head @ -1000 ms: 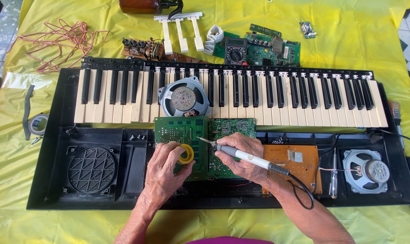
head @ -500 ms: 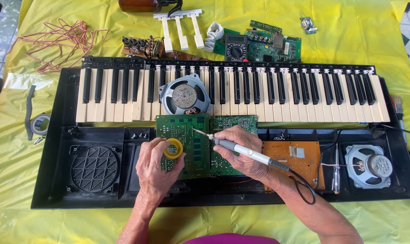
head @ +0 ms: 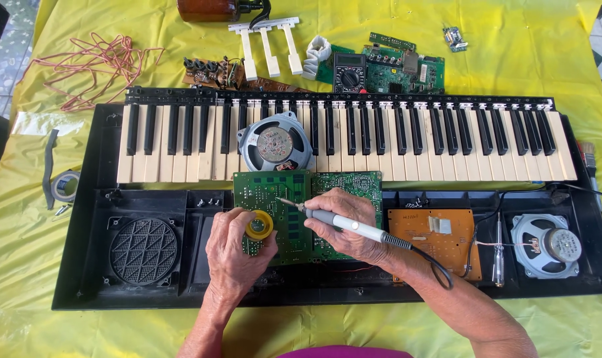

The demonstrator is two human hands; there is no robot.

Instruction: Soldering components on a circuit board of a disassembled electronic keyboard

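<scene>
An opened black keyboard case [head: 89, 278] lies on a yellow cloth. A green circuit board [head: 284, 192] sits in its middle, below the keys [head: 447, 142]. My right hand [head: 344, 222] grips a white soldering iron [head: 351, 225], its metal tip pointing left onto the board. My left hand [head: 235, 255] holds a small yellow spool [head: 259, 225] against the board's lower left part. A loose round speaker [head: 274, 142] rests on the keys just above the board.
An orange board [head: 440, 242], a screwdriver [head: 498, 248] and a second speaker [head: 546, 245] sit in the case at right. A speaker grille [head: 144, 250] is at left. Behind the keys lie loose white keys [head: 268, 46], a multimeter [head: 349, 71], green boards [head: 407, 69] and pink wire [head: 92, 66]. Tape roll [head: 65, 185] at far left.
Both hands have stayed over the green board; the iron's tip and the spool have shifted only slightly. The view has drifted a little.
</scene>
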